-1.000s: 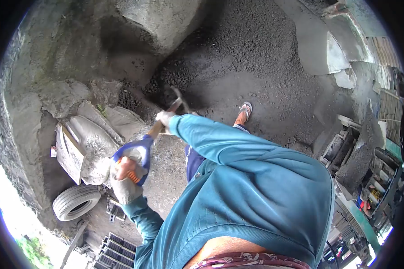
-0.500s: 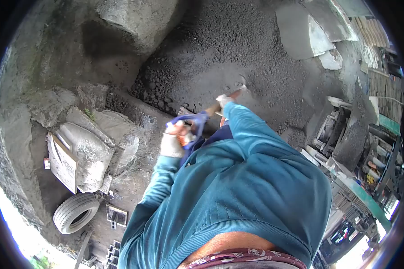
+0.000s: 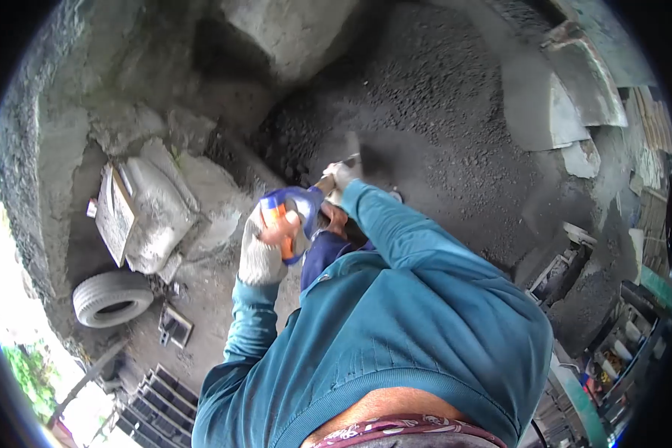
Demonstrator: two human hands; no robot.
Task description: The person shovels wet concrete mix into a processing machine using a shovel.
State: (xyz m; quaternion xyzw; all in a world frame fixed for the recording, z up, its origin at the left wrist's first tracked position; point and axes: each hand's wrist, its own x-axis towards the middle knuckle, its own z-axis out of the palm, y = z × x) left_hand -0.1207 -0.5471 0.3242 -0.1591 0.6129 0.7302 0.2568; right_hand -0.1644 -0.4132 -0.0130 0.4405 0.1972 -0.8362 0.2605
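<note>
My left hand (image 3: 267, 237), in a whitish knit glove with bare fingertips, is wrapped round the blue and orange grip of a shovel (image 3: 306, 198). Farther along, my right hand (image 3: 342, 179), also gloved, is closed round the shaft near the blade. The blade (image 3: 353, 151) is blurred and hovers over or touches the dark gravelly mix (image 3: 425, 89); which of the two cannot be made out. Part of a bare foot shows beneath the shaft.
A large concrete block (image 3: 291, 33) stands at the top. At the left are stacked slabs (image 3: 157, 216), a tyre (image 3: 113, 299) and a metal mould (image 3: 175, 326). Black grids (image 3: 157, 407) lie at the lower left. Sheets (image 3: 582, 82) and a long mould (image 3: 560, 272) are at the right.
The view has shifted. Both hands have moved left with the shovel, and the blade now points more upward in the picture. Both hands still grip it.
</note>
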